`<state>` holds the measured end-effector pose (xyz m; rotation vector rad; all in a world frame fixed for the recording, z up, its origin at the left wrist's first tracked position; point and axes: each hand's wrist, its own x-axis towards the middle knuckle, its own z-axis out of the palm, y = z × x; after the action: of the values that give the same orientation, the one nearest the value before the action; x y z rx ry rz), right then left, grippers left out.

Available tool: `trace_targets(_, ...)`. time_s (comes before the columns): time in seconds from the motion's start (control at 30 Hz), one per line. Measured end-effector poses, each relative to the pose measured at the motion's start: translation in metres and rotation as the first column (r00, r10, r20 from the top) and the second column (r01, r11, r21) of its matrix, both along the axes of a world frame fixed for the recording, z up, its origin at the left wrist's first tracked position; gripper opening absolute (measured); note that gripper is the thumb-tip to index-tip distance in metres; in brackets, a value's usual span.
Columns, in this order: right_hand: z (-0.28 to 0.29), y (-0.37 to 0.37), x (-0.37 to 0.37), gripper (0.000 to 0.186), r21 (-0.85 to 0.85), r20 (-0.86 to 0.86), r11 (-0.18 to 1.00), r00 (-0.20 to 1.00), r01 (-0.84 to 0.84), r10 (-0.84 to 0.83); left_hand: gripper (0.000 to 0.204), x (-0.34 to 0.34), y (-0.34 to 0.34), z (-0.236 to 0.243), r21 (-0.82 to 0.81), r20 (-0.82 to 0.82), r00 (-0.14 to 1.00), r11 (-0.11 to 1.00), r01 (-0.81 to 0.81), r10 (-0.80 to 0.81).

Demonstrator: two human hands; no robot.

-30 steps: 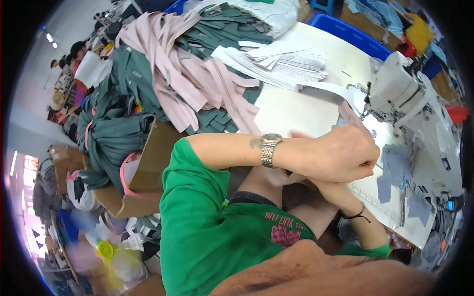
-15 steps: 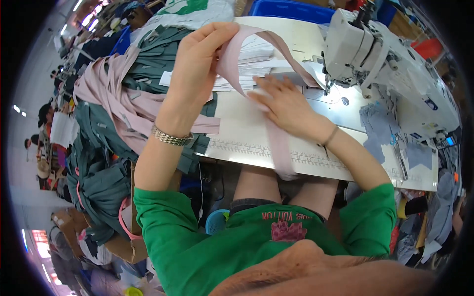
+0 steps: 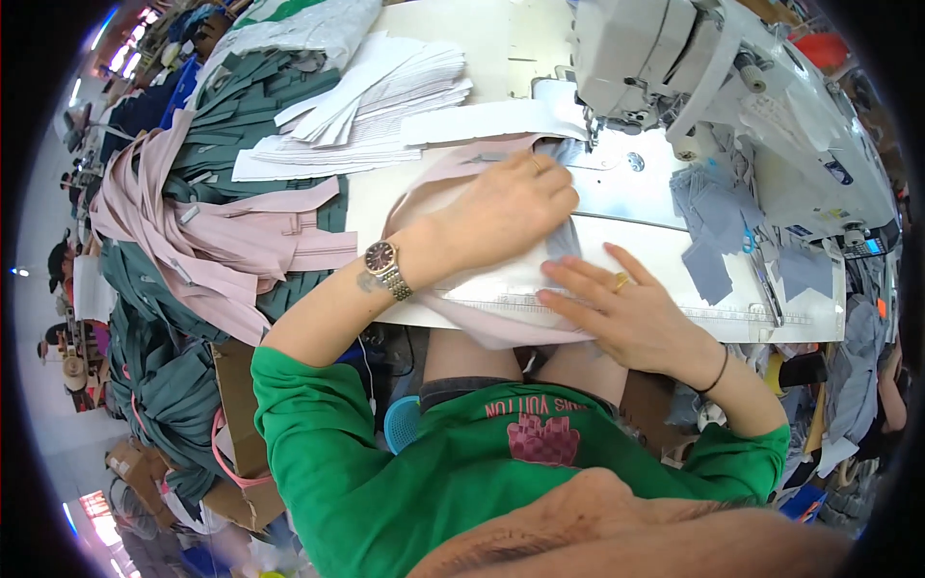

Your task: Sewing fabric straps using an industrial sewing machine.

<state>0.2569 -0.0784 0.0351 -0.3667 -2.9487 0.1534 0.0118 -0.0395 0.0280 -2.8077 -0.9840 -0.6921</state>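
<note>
A long pale pink fabric strip (image 3: 409,193) curves from near the sewing machine's needle area round to the table's front edge. My left hand (image 3: 511,207), wearing a watch, lies over it with the fingers curled down onto a grey cloth piece (image 3: 564,238). The fingertips are partly hidden, and grey cloth shows above and below them. My right hand (image 3: 626,313) is nearer the front edge, fingers spread and stretched out, touching or just above the strip's lower part. Above the strip lies a white strip (image 3: 482,122), reaching toward the presser foot of the white sewing machine (image 3: 641,58).
White strips (image 3: 376,101) are stacked at the back left. Pink strips (image 3: 289,226) and dark green strips (image 3: 255,106) pile up at the left, overhanging the edge. Grey scraps (image 3: 708,207) and small scissors (image 3: 768,289) lie at right. A ruler scale (image 3: 732,316) runs along the front edge.
My left hand has come down and right from holding up the pink loop to the grey cloth. My right hand has drawn back toward the front edge. The view has shifted, showing more of the white stack.
</note>
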Motion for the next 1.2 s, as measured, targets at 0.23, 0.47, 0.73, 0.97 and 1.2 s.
trace_targets(0.23, -0.010, 0.068, -0.006, 0.049, 0.077, -0.158, 0.979, 0.972, 0.190, -0.176, 0.016, 0.005, 0.014, 0.006, 0.059, -0.043, 0.933, 0.933, -0.355, 0.357)
trace_targets(0.47, -0.018, 0.065, -0.017, 0.045, -0.002, -0.245, 0.972, 0.942, 0.236, -0.229, 0.012, 0.008, -0.051, 0.020, -0.072, -0.201, 0.939, 0.952, -0.297, 0.278)
trace_targets(0.73, -0.012, 0.054, -0.006, 0.040, -0.203, -0.246, 0.962, 0.941, 0.184, -0.231, 0.007, -0.109, -0.041, 0.054, 0.268, -0.493, 0.406, 0.578, -0.770, 0.770)
trace_targets(0.97, -0.022, 0.062, -0.013, 0.044, -0.083, -0.261, 0.985, 0.951, 0.150, -0.166, 0.025, -0.027, -0.036, 0.022, 0.113, -0.088, 0.950, 0.950, -0.291, 0.301)
trace_targets(1.2, -0.020, 0.072, -0.001, 0.050, -0.078, -0.297, 0.988, 0.943, 0.130, -0.147, 0.012, 0.002, -0.023, 0.001, -0.261, 0.164, 0.951, 0.941, -0.216, 0.264)
